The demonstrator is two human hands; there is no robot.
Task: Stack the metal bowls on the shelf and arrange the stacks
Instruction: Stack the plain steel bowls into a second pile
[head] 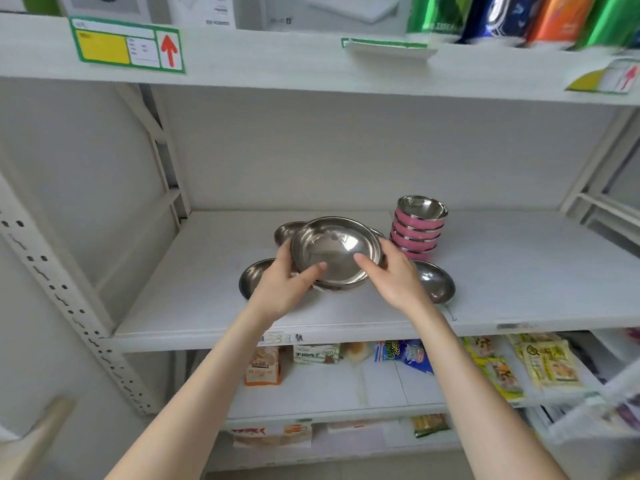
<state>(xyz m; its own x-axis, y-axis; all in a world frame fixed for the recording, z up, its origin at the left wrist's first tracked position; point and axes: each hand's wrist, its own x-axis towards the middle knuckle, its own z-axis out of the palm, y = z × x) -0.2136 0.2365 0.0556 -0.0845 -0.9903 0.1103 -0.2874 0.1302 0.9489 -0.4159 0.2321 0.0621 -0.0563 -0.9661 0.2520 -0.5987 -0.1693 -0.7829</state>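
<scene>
I have the wide metal bowl (pixel 337 251) between both hands over the middle of the white shelf (pixel 519 271): my left hand (pixel 287 285) is closed on its left rim with the thumb inside, and my right hand (pixel 394 275) is closed on its right rim, thumb also inside. It sits tilted toward me on another shallow bowl (pixel 332 285), with 3 more loose bowls (pixel 437 281) around it, and a stack of pink-sided bowls (pixel 419 226) stands just behind to the right.
</scene>
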